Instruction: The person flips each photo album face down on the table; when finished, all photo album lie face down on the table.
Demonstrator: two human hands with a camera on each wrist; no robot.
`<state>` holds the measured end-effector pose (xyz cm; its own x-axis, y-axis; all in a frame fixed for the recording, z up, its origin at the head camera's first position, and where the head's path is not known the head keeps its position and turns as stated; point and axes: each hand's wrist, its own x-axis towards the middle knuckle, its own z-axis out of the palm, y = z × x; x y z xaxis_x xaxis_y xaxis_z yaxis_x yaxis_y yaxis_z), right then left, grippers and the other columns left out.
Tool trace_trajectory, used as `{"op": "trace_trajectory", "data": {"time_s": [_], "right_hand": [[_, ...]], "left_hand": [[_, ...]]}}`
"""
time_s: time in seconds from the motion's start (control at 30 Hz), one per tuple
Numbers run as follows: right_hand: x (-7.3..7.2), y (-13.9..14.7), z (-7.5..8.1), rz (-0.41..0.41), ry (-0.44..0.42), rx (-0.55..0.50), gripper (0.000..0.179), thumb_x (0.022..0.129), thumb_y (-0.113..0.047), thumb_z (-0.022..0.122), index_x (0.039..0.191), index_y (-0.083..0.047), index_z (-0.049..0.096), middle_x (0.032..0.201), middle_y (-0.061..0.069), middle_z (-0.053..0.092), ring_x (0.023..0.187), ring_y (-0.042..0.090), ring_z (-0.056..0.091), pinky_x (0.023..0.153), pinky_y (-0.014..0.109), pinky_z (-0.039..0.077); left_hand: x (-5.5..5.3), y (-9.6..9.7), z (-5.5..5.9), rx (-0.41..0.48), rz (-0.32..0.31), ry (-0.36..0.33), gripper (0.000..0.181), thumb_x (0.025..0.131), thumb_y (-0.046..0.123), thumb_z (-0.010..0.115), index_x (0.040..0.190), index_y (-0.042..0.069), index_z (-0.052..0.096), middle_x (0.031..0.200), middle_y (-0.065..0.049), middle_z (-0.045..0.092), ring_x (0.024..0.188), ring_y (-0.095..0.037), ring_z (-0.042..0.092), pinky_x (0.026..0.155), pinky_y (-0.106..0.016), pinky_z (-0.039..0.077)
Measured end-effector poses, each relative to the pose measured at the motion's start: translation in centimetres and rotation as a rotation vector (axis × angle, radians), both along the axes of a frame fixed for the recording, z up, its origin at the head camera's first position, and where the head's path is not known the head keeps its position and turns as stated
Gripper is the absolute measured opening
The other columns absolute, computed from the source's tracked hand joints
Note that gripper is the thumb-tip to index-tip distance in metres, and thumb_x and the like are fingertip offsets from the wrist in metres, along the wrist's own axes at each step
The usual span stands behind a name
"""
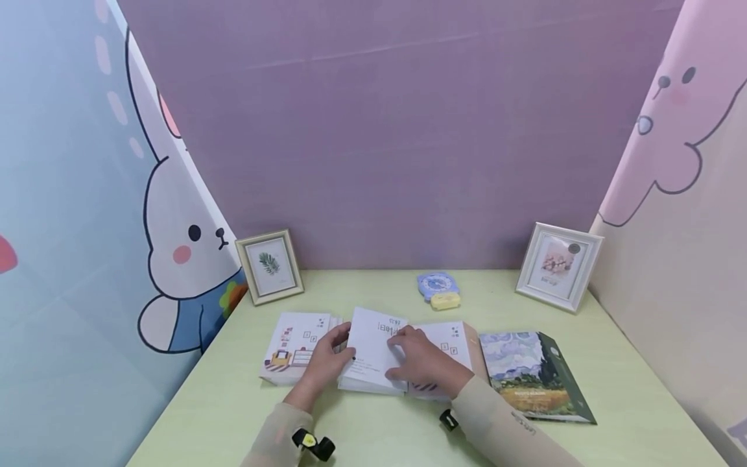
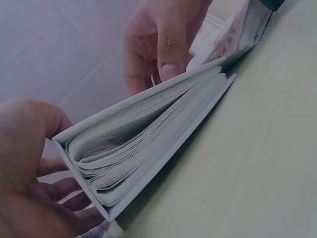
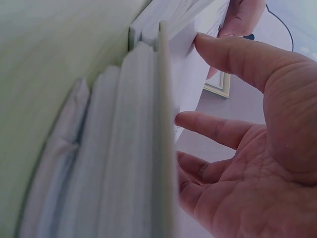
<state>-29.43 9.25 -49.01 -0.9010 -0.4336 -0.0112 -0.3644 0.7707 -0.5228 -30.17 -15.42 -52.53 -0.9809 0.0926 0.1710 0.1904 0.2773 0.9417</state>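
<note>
A thick white photo album lies between two others, its cover printed with dark writing. At its spine, my left hand holds the album, thumb at the cover's edge and fingers along the side. My right hand rests thumb and fingertips on the cover, fingers spread, as the right wrist view shows. Gaps between its bulging pages show in the left wrist view. To the left lies an illustrated white album; to the right, a similar illustrated album is partly hidden by my right hand.
An album with a painted landscape cover and green edge lies farther right. Behind are a blue clock-like item and a small yellow item. Picture frames stand at the back left and back right of the pale green table.
</note>
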Motion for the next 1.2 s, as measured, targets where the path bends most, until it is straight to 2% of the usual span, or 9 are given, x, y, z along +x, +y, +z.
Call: {"op": "trace_trajectory", "data": {"time_s": [0.13,0.3,0.53,0.73,0.83,0.97,1.07,1.2], "right_hand": [[0.0,0.14,-0.01,0.003,0.001,-0.023,0.073,0.081,-0.041,0.089,0.142,-0.009,0.064,0.148,0.014,0.051,0.137,0.035,0.047,0.114,0.054,0.044],[0.04,0.19,-0.02,0.001,-0.002,-0.042,0.073,0.081,-0.042,0.089,0.142,-0.01,0.063,0.147,0.014,0.051,0.134,0.034,0.049,0.112,0.054,0.045],[0.04,0.15,-0.1,0.009,-0.02,-0.071,0.071,0.083,-0.043,0.088,0.141,-0.012,0.063,0.148,0.013,0.05,0.135,0.034,0.049,0.112,0.054,0.046],[-0.02,0.3,-0.21,0.019,-0.026,-0.122,0.07,0.084,-0.044,0.086,0.143,-0.015,0.063,0.147,0.012,0.051,0.134,0.032,0.051,0.112,0.054,0.046],[-0.13,0.35,-0.28,0.032,-0.022,-0.15,0.066,0.086,-0.044,0.085,0.142,-0.016,0.063,0.145,0.009,0.053,0.124,0.026,0.058,0.108,0.049,0.05],[-0.26,0.36,-0.33,0.039,-0.029,-0.185,0.063,0.087,-0.044,0.084,0.141,-0.018,0.064,0.143,0.006,0.053,0.106,0.015,0.062,0.099,0.041,0.054],[-0.28,0.35,-0.24,0.037,-0.037,-0.196,0.062,0.088,-0.045,0.083,0.141,-0.019,0.064,0.143,0.005,0.053,0.102,0.012,0.062,0.096,0.039,0.055],[-0.27,0.25,-0.14,0.042,-0.033,-0.206,0.063,0.088,-0.045,0.083,0.142,-0.018,0.063,0.14,0.006,0.053,0.101,0.014,0.063,0.091,0.038,0.057]], "left_hand": [[0.15,-0.1,0.19,0.029,0.014,-0.005,0.059,0.092,0.003,0.07,0.148,0.001,0.054,0.144,-0.022,0.06,0.138,-0.04,0.052,0.122,-0.058,0.032],[0.37,-0.2,0.47,0.074,0.019,0.018,0.055,0.092,0.003,0.07,0.145,-0.001,0.058,0.144,-0.024,0.06,0.138,-0.043,0.051,0.121,-0.061,0.031],[0.33,-0.34,0.54,0.125,0.032,-0.016,0.052,0.093,0.003,0.068,0.144,0.001,0.059,0.154,-0.02,0.052,0.139,-0.045,0.051,0.112,-0.049,0.047],[0.39,-0.33,0.63,0.133,0.042,-0.015,0.049,0.097,0.009,0.07,0.145,0.004,0.06,0.155,-0.02,0.05,0.138,-0.042,0.053,0.111,-0.047,0.048],[0.49,-0.31,0.65,0.14,0.037,-0.006,0.048,0.098,0.012,0.071,0.144,0.005,0.061,0.153,-0.023,0.051,0.136,-0.042,0.055,0.108,-0.044,0.052],[0.59,-0.26,0.75,0.137,0.034,-0.003,0.047,0.098,0.014,0.072,0.143,0.006,0.062,0.151,-0.022,0.054,0.134,-0.04,0.057,0.104,-0.039,0.055],[0.56,-0.24,0.82,0.144,0.025,0.008,0.048,0.097,0.014,0.072,0.143,0.007,0.062,0.151,-0.018,0.055,0.135,-0.039,0.057,0.108,-0.044,0.052],[0.63,-0.26,0.95,0.142,-0.001,0.027,0.051,0.097,0.016,0.073,0.146,0.007,0.059,0.155,-0.013,0.053,0.139,-0.04,0.052,0.117,-0.056,0.04]]}}
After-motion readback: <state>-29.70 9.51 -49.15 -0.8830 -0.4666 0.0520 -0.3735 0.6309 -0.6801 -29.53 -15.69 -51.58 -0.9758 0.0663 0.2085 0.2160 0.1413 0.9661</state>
